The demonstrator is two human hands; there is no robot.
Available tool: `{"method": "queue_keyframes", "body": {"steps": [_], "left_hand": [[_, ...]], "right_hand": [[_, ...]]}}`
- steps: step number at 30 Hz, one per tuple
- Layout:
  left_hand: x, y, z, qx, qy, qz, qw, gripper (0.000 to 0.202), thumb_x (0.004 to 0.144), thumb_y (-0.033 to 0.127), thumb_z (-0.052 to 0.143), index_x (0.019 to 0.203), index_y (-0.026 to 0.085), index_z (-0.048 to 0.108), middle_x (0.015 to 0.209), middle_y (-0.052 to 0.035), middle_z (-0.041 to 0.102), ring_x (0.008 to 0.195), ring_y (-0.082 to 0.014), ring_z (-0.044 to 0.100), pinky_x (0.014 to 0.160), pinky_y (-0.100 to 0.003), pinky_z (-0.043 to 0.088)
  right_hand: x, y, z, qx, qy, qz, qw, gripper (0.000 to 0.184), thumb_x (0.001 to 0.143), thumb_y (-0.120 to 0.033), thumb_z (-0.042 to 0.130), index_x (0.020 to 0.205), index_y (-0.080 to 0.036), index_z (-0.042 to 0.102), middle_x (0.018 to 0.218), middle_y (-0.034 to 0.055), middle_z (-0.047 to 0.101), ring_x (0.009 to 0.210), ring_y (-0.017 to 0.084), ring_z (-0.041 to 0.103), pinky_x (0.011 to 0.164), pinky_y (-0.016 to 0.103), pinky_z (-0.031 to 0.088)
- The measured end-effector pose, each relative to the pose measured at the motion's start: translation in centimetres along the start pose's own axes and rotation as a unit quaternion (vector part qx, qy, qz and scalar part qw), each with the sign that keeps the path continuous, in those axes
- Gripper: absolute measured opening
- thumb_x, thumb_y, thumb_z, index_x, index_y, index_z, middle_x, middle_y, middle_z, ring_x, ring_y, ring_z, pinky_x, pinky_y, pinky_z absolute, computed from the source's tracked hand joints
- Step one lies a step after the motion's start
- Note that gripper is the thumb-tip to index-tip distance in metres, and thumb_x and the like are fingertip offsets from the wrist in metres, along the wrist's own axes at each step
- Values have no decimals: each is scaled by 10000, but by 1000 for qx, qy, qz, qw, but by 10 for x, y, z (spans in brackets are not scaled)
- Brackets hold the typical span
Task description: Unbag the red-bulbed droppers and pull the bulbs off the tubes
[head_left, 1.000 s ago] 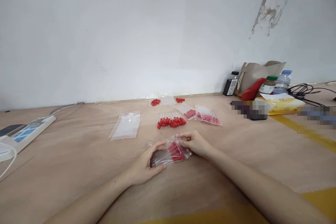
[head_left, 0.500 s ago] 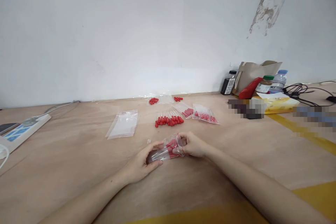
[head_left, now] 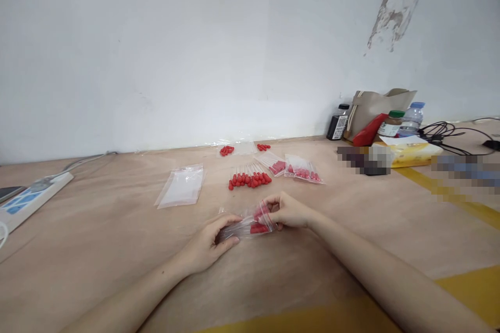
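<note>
Both my hands hold a small clear zip bag filled with red-capped droppers, just above the wooden table. My left hand grips the bag's closed end, fingers curled round it. My right hand pinches the bag's mouth at the red-capped end. Beyond the bag lies a loose row of red-capped droppers. Two filled bags rest to its right. A flat pile of empty clear bags lies to the left.
More red caps sit by the wall. A power strip lies at the far left. At the right stand a dark bottle, a beige bag, a jar, a water bottle, a yellow packet and black cables.
The bag has been squeezed narrower between my hands. My right hand's fingers have moved along the bag's mouth, and both hands shifted slightly away from me.
</note>
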State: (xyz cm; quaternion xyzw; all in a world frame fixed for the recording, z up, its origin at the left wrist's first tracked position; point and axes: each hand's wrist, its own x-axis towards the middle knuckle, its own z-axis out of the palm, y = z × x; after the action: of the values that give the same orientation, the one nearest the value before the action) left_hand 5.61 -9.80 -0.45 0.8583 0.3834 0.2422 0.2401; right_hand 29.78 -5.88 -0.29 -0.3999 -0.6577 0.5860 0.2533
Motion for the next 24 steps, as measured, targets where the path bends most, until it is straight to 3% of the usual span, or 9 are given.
{"method": "queue_keyframes", "body": {"steps": [4, 8, 13, 16, 19, 22, 24], "left_hand": [[1, 3, 0, -5, -3, -2, 1000, 300, 819, 249, 481, 1117, 220, 488, 1116, -46, 552, 1007, -176, 517, 876, -327, 425], [1, 4, 0, -10, 0, -12, 1000, 289, 821, 288, 476, 1099, 216, 508, 1105, -49, 561, 997, -180, 521, 875, -321, 423], [1, 4, -3, -30, -14, -26, 999, 312, 797, 333, 515, 1090, 225, 525, 1135, -42, 553, 1023, -182, 517, 887, -308, 418], [6, 6, -8, -64, 26, -40, 997, 334, 796, 343, 520, 1107, 222, 529, 1153, -48, 551, 1036, -181, 517, 894, -303, 412], [18, 16, -12, -85, 96, -65, 990, 267, 788, 359, 527, 980, 194, 613, 1036, -55, 609, 949, -187, 558, 854, -308, 429], [37, 31, -10, -175, 50, -134, 974, 241, 759, 360, 575, 887, 171, 652, 882, -53, 652, 813, -176, 591, 775, -299, 462], [51, 42, -6, -316, 30, -185, 930, 232, 766, 317, 584, 932, 164, 636, 889, -53, 655, 801, -152, 600, 784, -275, 467]], "right_hand": [[1, -1, -12, 75, 17, 26, 997, 327, 557, -283, 726, 834, -143, 625, 704, -14, 613, 537, 68, 554, 509, 202, 491], [-2, -5, -30, 127, 49, 51, 989, 292, 517, -209, 751, 765, -127, 619, 696, -3, 630, 603, 86, 590, 582, 213, 509], [-18, -10, -74, 108, 94, 50, 988, 238, 556, -218, 731, 751, -127, 629, 651, 12, 639, 511, 55, 551, 477, 152, 444], [-26, -16, -89, 124, 170, 10, 978, 234, 551, -224, 729, 743, -139, 625, 658, 6, 636, 501, 40, 530, 474, 142, 425], [-23, -27, -79, 123, 244, -67, 960, 242, 559, -259, 717, 739, -142, 606, 653, -4, 616, 517, 46, 525, 501, 161, 434], [-16, -38, -47, 28, 321, -167, 932, 256, 603, -297, 683, 784, -139, 594, 669, 6, 602, 546, 77, 535, 507, 197, 441], [-13, -41, -22, -76, 381, -242, 889, 245, 655, -289, 643, 848, -144, 598, 726, 32, 616, 620, 110, 565, 554, 226, 461]]}}
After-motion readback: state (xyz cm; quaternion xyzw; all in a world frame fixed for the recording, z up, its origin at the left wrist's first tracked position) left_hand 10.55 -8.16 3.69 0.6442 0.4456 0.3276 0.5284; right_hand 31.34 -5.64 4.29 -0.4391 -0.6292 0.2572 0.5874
